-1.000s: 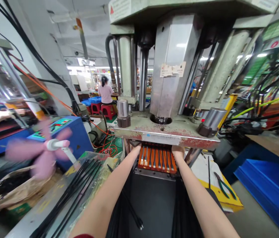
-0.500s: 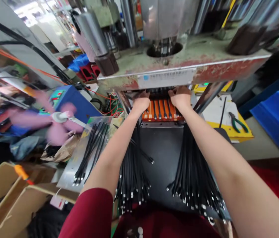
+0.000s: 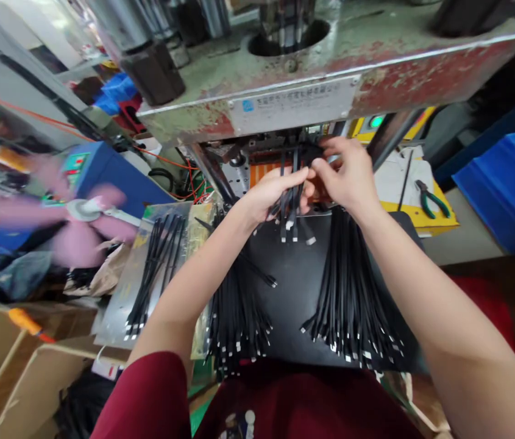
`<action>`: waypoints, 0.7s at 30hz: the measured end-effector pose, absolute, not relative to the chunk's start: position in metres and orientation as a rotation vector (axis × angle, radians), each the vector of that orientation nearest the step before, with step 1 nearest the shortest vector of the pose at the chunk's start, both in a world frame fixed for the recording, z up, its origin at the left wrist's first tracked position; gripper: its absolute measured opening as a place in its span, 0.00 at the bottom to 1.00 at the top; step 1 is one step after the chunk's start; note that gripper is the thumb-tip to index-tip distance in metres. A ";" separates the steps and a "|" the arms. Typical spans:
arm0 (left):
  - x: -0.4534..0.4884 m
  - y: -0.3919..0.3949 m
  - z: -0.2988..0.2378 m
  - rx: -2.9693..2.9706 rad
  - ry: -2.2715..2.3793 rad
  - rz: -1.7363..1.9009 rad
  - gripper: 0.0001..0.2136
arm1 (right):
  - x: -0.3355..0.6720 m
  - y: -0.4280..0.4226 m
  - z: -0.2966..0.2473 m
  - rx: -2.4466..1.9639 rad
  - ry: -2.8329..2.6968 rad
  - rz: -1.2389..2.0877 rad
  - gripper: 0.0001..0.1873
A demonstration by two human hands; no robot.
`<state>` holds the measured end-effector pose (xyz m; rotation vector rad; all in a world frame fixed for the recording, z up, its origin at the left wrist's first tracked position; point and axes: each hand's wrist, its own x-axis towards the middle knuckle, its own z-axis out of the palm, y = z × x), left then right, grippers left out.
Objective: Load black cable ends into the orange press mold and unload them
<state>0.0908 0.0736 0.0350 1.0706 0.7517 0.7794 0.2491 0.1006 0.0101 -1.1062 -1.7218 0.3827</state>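
Note:
In front of the press opening, my left hand (image 3: pixel 275 192) is closed around several flat black cables (image 3: pixel 296 210), whose metal-tipped ends hang below its fingers. Close beside it, my right hand (image 3: pixel 346 177) has its thumb and fingers bent together at the upper part of the same cables; my fingers partly hide what it pinches. Behind the hands an orange slotted fixture (image 3: pixel 264 174) shows in the press. Below, on a black work surface (image 3: pixel 289 305), lie a left bundle of black cables (image 3: pixel 239 305) and a right bundle of black cables (image 3: pixel 353 292).
The heavy press plate (image 3: pixel 284 91) hangs over my hands. At left a pink fan (image 3: pixel 86 210) spins near a metal sheet (image 3: pixel 115 311) with more cables. Green-handled pliers (image 3: pixel 433 201) lie at right near a blue bin (image 3: pixel 508 189). Cardboard boxes (image 3: pixel 51 372) stand at lower left.
Both hands have come back from inside the press toward me and closer together. Several cables have left the orange fixture and now hang from my left hand.

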 end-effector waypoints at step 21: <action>0.148 -0.027 0.015 0.840 0.704 0.199 0.15 | 0.365 -0.039 -0.013 -1.660 -1.330 0.209 0.15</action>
